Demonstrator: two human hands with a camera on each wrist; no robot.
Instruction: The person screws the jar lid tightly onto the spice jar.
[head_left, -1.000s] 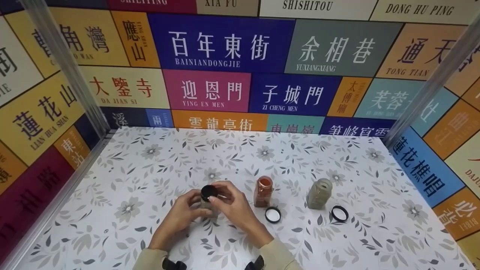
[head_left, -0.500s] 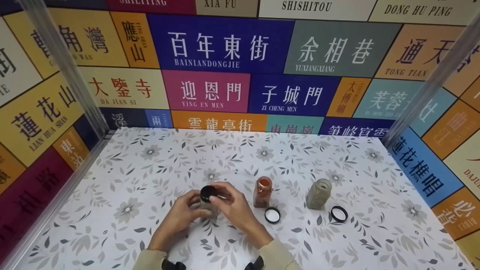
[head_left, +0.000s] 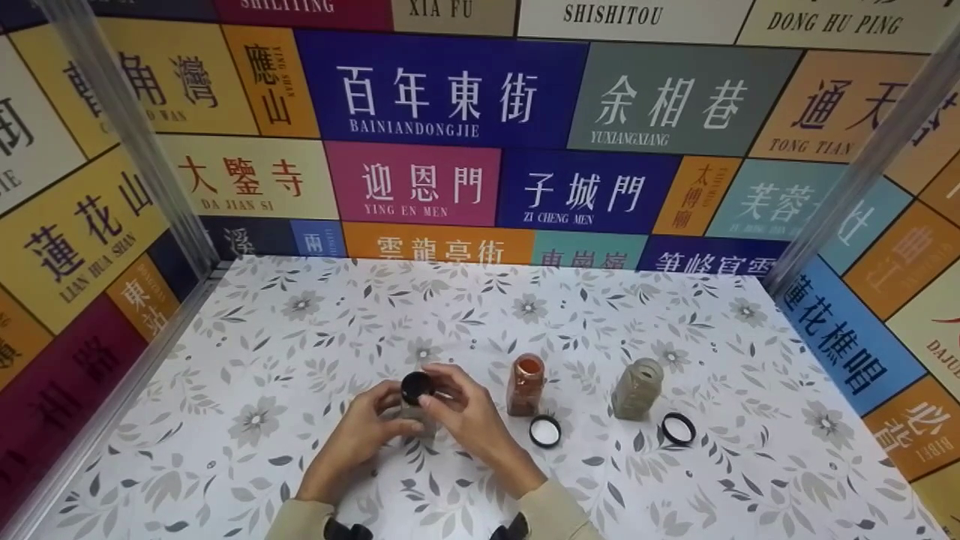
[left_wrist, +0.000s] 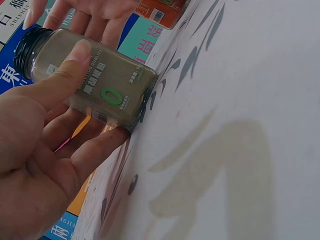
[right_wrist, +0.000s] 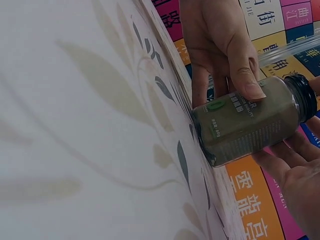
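Note:
A square-sided clear jar (left_wrist: 120,85) of grey-brown powder stands on the table near its front middle, with a black lid (head_left: 417,387) on top. My left hand (head_left: 367,421) grips the jar's body, its thumb lying across the label in the left wrist view. At the lid, the thumb and fingers of my right hand (head_left: 471,409) pinch the rim; its other fingers reach behind the jar's neck. In the right wrist view the jar's base meets the table. How tightly the lid sits cannot be told.
To the right stand an open jar (head_left: 526,386) with reddish-brown contents and an open jar (head_left: 638,388) with greenish-grey contents. Beside each lies a black-rimmed lid, one nearer (head_left: 545,431) and one farther right (head_left: 679,428). Sign-covered panels (head_left: 442,90) enclose the floral tabletop (head_left: 300,345).

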